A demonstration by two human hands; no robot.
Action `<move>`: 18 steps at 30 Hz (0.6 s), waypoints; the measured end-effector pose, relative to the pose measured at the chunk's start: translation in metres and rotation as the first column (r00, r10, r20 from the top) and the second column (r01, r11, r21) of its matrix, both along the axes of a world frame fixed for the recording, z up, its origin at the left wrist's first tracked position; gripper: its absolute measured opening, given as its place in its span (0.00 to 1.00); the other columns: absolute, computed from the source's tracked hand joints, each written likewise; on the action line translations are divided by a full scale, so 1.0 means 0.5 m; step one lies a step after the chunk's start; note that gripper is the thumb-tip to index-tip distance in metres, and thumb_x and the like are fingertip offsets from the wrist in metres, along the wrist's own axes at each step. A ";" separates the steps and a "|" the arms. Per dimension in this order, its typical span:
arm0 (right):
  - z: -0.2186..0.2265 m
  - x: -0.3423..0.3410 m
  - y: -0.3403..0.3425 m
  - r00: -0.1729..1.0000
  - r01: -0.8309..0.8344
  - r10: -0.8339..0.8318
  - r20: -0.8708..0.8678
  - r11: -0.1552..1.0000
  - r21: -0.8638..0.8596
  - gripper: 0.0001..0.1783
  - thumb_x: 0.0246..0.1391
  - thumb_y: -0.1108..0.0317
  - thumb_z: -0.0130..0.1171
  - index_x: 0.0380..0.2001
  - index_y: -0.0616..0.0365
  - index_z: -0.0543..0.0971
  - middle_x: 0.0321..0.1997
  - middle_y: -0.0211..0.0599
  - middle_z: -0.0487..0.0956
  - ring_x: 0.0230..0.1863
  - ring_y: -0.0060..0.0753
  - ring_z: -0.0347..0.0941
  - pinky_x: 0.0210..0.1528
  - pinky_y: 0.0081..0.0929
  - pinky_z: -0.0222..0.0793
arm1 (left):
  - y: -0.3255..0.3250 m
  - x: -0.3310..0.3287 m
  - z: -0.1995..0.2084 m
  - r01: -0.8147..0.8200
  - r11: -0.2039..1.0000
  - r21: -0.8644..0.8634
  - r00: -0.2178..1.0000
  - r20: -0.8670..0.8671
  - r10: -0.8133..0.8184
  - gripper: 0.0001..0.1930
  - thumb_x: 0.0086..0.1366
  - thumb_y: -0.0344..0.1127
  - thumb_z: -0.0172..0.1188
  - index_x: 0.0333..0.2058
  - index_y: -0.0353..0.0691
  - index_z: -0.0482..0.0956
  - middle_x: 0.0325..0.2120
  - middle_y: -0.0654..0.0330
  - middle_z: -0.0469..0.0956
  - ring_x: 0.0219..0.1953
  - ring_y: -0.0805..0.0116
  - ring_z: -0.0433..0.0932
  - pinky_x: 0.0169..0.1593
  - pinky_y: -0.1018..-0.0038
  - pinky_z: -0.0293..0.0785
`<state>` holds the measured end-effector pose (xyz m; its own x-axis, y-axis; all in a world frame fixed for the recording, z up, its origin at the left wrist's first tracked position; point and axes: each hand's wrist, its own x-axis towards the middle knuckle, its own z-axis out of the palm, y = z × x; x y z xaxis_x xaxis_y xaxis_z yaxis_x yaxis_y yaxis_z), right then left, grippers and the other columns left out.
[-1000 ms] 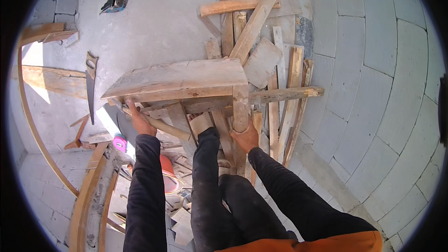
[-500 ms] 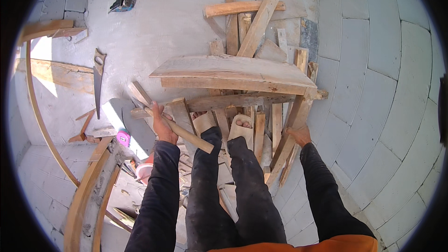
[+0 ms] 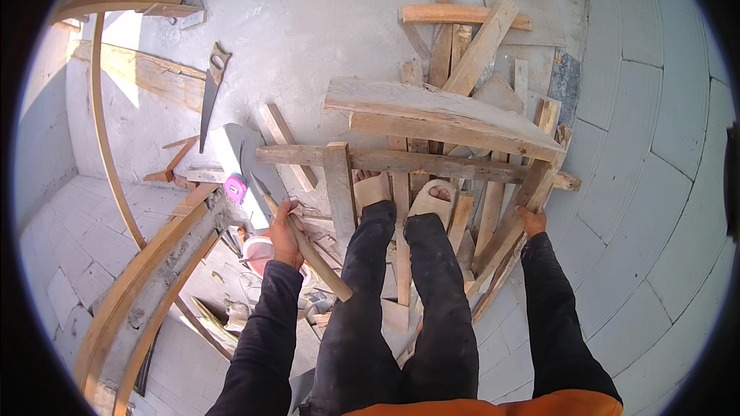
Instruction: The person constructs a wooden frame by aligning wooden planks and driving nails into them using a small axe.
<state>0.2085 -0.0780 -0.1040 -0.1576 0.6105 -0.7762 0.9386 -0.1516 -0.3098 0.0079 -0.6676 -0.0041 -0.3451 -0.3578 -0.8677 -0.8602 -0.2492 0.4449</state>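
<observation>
My left hand (image 3: 286, 237) is closed around the wooden handle (image 3: 322, 269) of a hammer. Its thin dark head (image 3: 258, 183) points away from me, above the floor left of a rough wooden frame. My right hand (image 3: 531, 220) grips the frame's right leg (image 3: 512, 230). A wide pale board (image 3: 439, 110) tops this frame. Lower down, a weathered crossbar (image 3: 432, 163) joins the right leg to a short left post (image 3: 339, 192). My feet in light slippers (image 3: 433, 202) stand beneath, partly hidden by the crossbar.
Loose planks (image 3: 482, 46) lie beyond and under the frame. A handsaw (image 3: 212, 96) and a pink round tool (image 3: 235, 189) lie to the left. Nearer, a pinkish bucket (image 3: 258, 249) stands beside curved timbers (image 3: 146, 277). A block wall (image 3: 647, 154) rises on the right.
The view has shifted, so most things appear farther right. My left hand has drawn the hammer back toward me, away from the crossbar. My right hand keeps its grip on the leg.
</observation>
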 end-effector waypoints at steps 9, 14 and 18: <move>0.017 0.043 0.097 0.993 -0.114 0.093 0.074 0.927 0.356 0.56 0.49 0.59 0.75 0.75 0.69 0.57 0.73 0.58 0.69 0.73 0.55 0.67 0.73 0.39 0.63 | 0.082 0.067 0.036 -0.077 0.978 0.196 0.994 -0.064 0.091 0.18 0.73 0.55 0.60 0.33 0.48 0.73 0.14 0.67 0.67 0.16 0.73 0.67 0.23 0.74 0.66; 0.174 -0.009 -0.285 0.944 -0.328 0.327 0.045 0.914 0.237 0.52 0.52 0.56 0.73 0.73 0.70 0.61 0.69 0.66 0.72 0.70 0.61 0.69 0.72 0.42 0.63 | 0.067 0.092 0.171 -0.187 0.968 0.167 0.979 -0.046 0.197 0.17 0.70 0.55 0.61 0.30 0.53 0.69 0.14 0.68 0.67 0.17 0.72 0.67 0.24 0.72 0.64; 0.425 -0.115 -0.449 0.833 -0.543 0.393 -0.389 0.715 -0.440 0.44 0.62 0.40 0.67 0.67 0.66 0.73 0.60 0.53 0.81 0.64 0.44 0.76 0.66 0.33 0.68 | 0.159 0.105 0.272 -0.195 0.949 0.249 0.966 -0.117 0.229 0.18 0.70 0.54 0.62 0.28 0.52 0.68 0.15 0.67 0.67 0.15 0.73 0.68 0.20 0.75 0.63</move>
